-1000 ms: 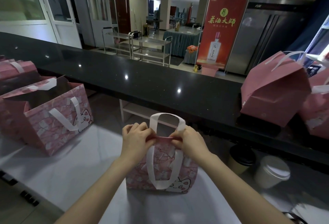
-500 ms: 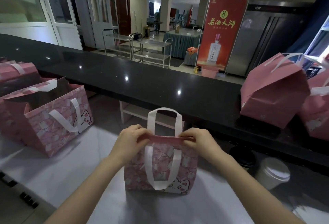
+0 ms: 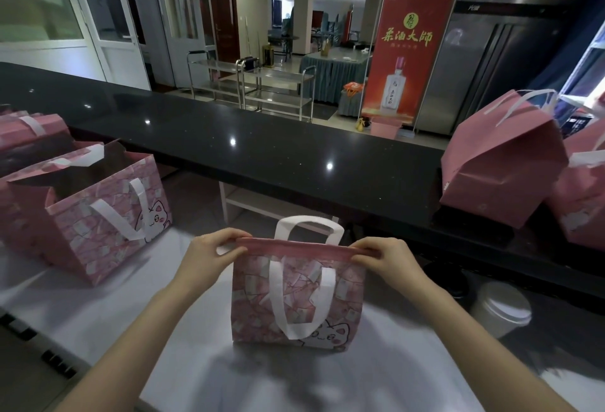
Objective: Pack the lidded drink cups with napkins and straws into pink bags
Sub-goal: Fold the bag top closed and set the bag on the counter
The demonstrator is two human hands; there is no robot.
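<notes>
matt printed paper bag [image 3: 296, 293]; glossy black stone-like counter [image 3: 262, 149].

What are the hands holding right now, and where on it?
Both grip the small pink bag by its closed top edge: left hand pinches the left end, right hand the right end.

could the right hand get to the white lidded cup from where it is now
Probably yes: the white lidded cup stands low to the right, beside the right hand, nothing between them. That hand first must release the pink cat-print paper bag.
</notes>
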